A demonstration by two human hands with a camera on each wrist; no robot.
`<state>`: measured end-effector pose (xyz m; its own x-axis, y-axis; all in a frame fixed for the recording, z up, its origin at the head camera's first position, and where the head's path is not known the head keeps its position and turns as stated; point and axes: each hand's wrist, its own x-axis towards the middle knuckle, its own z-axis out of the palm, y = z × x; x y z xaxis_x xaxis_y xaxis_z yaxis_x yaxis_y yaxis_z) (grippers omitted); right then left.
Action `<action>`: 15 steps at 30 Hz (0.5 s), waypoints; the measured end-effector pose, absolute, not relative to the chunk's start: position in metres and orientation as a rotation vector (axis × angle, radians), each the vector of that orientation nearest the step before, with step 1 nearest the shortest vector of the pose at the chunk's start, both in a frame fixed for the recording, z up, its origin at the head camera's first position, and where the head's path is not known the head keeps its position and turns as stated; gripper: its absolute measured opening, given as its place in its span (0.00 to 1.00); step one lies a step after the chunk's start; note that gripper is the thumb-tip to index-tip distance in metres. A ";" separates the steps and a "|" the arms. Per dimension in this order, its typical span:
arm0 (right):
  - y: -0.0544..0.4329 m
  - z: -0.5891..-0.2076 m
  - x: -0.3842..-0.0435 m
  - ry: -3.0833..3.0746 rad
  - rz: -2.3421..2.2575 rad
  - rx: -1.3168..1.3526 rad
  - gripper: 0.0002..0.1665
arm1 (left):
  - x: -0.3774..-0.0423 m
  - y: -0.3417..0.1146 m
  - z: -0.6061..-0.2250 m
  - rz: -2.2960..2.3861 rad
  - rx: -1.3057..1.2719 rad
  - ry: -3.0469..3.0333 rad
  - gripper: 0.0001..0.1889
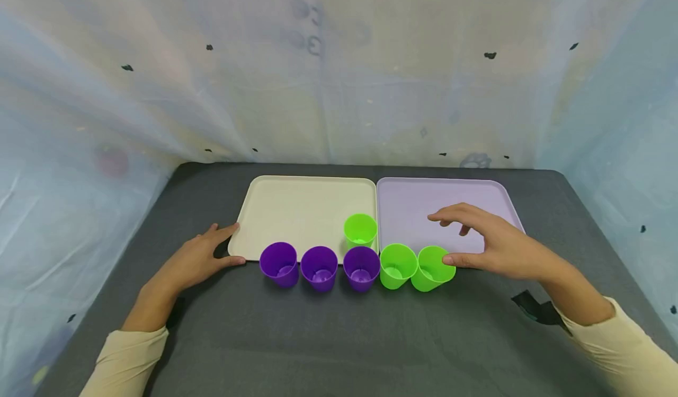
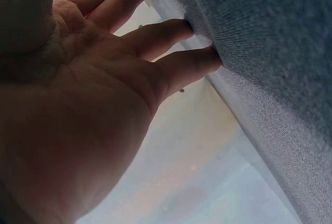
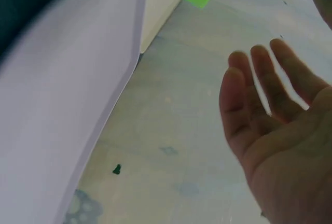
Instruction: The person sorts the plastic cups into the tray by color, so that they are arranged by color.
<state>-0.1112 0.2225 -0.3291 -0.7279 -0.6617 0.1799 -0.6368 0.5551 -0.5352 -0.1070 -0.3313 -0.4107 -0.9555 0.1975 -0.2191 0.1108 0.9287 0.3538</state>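
Note:
My left hand (image 1: 198, 256) rests beside the cream tray (image 1: 291, 209), fingers spread at its front left corner; in the left wrist view its fingertips touch the grey cloth. Fingers loosely extended and holding nothing, my right hand (image 1: 492, 241) hovers over the lilac tray (image 1: 413, 203). Its thumb overlaps the rim of the rightmost green cup (image 1: 430, 270) in the head view. Left of that cup stand another green cup (image 1: 397, 267) and three purple cups (image 1: 362, 270), forming a front row. Behind the row, a third green cup (image 1: 360, 230) stands upright on the cream tray's right side.
Both trays lie side by side on a dark grey table cloth (image 1: 318, 344). Pale printed fabric (image 1: 371, 91) hangs behind and at both sides. A black patch (image 1: 535, 309) lies near my right wrist.

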 end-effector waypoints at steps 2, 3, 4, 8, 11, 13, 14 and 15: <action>0.229 -0.335 -0.100 2.771 -0.962 -1.112 0.42 | -0.107 -0.333 -0.411 0.510 0.237 2.840 0.52; 0.232 -0.338 -0.094 2.791 -0.972 -1.090 0.44 | -0.106 -0.333 -0.411 0.515 0.238 2.840 0.52; 0.234 -0.341 -0.088 2.813 -0.975 -1.064 0.46 | -0.105 -0.333 -0.411 0.518 0.239 2.842 0.52; 0.243 -0.357 -0.069 2.901 -0.955 -0.949 0.50 | -0.102 -0.333 -0.413 0.522 0.233 2.841 0.52; 0.248 -0.366 -0.061 2.933 -0.966 -0.879 0.51 | -0.102 -0.334 -0.415 0.520 0.224 2.837 0.52; 0.250 -0.371 -0.059 2.938 -0.979 -0.854 0.52 | -0.103 -0.334 -0.415 0.517 0.223 2.837 0.52; 0.250 -0.372 -0.059 2.936 -0.992 -0.845 0.52 | -0.104 -0.334 -0.414 0.514 0.226 2.841 0.52; 0.250 -0.373 -0.060 2.934 -1.008 -0.841 0.53 | -0.105 -0.334 -0.414 0.513 0.229 2.844 0.52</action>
<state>-0.0595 0.2504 -0.3734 -0.8606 -0.4542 0.2303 -0.4999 0.6668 -0.5527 -0.1053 -0.3342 -0.4139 -0.9585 0.1954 -0.2077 0.1105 0.9259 0.3614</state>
